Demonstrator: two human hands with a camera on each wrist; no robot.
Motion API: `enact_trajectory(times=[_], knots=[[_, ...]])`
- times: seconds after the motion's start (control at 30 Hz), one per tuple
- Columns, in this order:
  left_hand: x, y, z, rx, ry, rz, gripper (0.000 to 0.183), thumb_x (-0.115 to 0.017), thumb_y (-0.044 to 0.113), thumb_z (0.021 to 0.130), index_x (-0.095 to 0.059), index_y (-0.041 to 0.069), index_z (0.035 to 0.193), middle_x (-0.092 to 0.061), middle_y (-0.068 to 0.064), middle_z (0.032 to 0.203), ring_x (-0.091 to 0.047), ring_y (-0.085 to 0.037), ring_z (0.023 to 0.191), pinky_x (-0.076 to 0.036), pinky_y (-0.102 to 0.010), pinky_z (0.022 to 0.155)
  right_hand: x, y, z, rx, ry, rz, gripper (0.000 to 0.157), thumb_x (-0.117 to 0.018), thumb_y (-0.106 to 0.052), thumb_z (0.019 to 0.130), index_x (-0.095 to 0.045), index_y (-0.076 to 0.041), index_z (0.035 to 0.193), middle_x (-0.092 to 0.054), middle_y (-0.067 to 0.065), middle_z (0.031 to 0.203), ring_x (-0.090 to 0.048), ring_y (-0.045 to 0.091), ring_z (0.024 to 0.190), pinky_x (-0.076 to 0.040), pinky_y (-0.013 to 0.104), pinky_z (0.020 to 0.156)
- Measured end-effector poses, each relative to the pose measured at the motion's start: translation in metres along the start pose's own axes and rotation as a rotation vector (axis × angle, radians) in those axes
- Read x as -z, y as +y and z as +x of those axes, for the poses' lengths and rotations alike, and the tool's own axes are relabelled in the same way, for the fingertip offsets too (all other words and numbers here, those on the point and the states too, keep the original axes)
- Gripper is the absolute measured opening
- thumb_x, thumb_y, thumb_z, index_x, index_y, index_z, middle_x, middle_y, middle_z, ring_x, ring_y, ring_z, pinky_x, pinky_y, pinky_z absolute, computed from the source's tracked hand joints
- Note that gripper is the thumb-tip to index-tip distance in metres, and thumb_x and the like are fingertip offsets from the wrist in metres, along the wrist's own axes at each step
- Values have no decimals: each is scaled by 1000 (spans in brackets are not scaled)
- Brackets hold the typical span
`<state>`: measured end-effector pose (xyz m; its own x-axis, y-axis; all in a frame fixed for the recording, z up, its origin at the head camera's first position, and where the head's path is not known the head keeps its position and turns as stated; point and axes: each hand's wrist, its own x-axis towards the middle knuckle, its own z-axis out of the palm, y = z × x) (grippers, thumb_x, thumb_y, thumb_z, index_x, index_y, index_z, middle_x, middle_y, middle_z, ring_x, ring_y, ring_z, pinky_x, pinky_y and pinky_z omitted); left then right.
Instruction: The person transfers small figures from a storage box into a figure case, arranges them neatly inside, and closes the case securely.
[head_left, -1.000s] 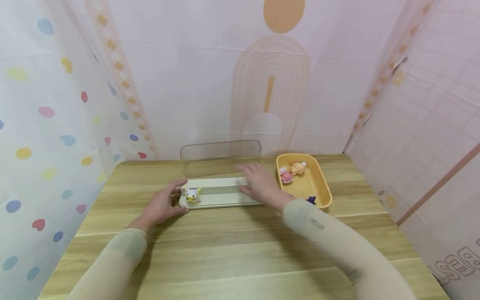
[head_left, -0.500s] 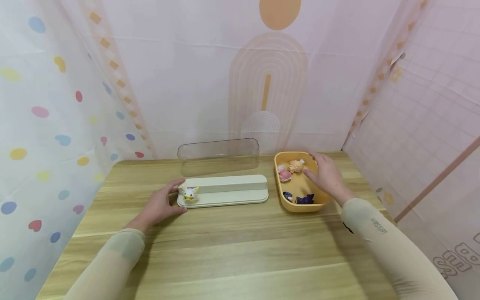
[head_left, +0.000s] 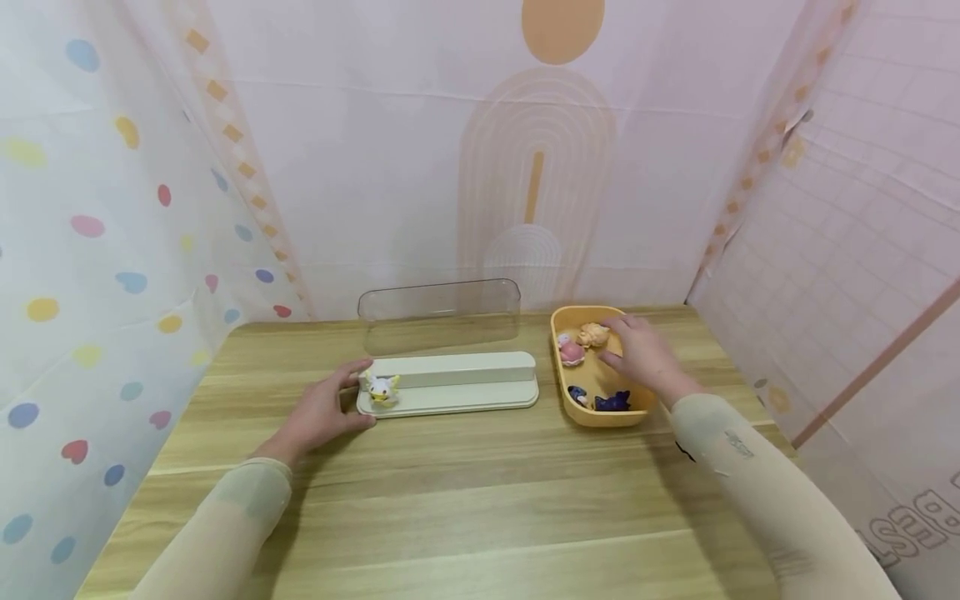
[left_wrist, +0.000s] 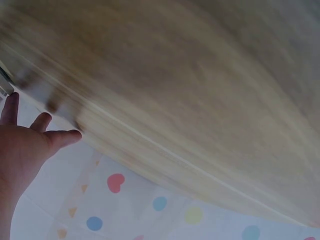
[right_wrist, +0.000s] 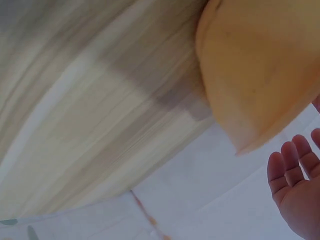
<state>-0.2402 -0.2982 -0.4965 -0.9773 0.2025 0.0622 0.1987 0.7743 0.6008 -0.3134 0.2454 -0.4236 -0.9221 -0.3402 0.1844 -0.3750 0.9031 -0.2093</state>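
Note:
My left hand (head_left: 325,411) spans the left end of a long white display base (head_left: 450,393), thumb at its front edge and forefinger at its rear edge. The other fingers, seen in the left wrist view, point away from it. A small white-and-yellow toy figure (head_left: 382,389) stands on that end of the base. At right my right hand (head_left: 647,357) hangs over the yellow tub (head_left: 645,414), fingers loosely bent near an orange toy figure (head_left: 594,335). A pink figure (head_left: 572,351), a dark purple figure (head_left: 612,402) and a small blue-grey figure (head_left: 577,395) lie inside too.
Behind the base a clear plastic cover (head_left: 439,313) stands on edge near the back of the wooden table (head_left: 450,508). Patterned cloth hangs (head_left: 375,183) close behind the table and along both sides.
The right hand has moved from above the base to the tub, then slightly left and inward over it. The left hand stays at the base's end.

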Motion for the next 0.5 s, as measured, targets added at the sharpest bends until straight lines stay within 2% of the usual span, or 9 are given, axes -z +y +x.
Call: enact_trajectory(times=[0.13, 0.27, 0.5], knots=[[0, 0, 0, -2, -1, -8, 103, -95, 27, 82, -37, 22, 166, -60, -32, 150, -53, -54, 143, -34, -75, 120, -6, -7, 6, 37, -36, -17, 58, -78, -27, 98, -58, -4, 147, -59, 25, 151, -52, 50, 142, -44, 67, 118], [1, 1, 0, -1, -4, -24, 104, -95, 34, 81, -37, 23, 166, -59, -32, 151, -53, -54, 143, -32, -76, 121, -12, -12, 12, 63, -56, -29, 57, -79, -26, 98, -60, -5, 147, -60, 24, 151, -54, 46, 143, -46, 64, 118], [0, 0, 1, 10, -10, -31, 103, -93, 41, 83, -36, 25, 166, -57, -33, 152, -53, -55, 143, -31, -77, 120, -19, -18, 18, 89, -59, -38, 56, -83, -24, 95, -63, -3, 142, -64, 23, 146, -58, 44, 138, -46, 59, 119]])
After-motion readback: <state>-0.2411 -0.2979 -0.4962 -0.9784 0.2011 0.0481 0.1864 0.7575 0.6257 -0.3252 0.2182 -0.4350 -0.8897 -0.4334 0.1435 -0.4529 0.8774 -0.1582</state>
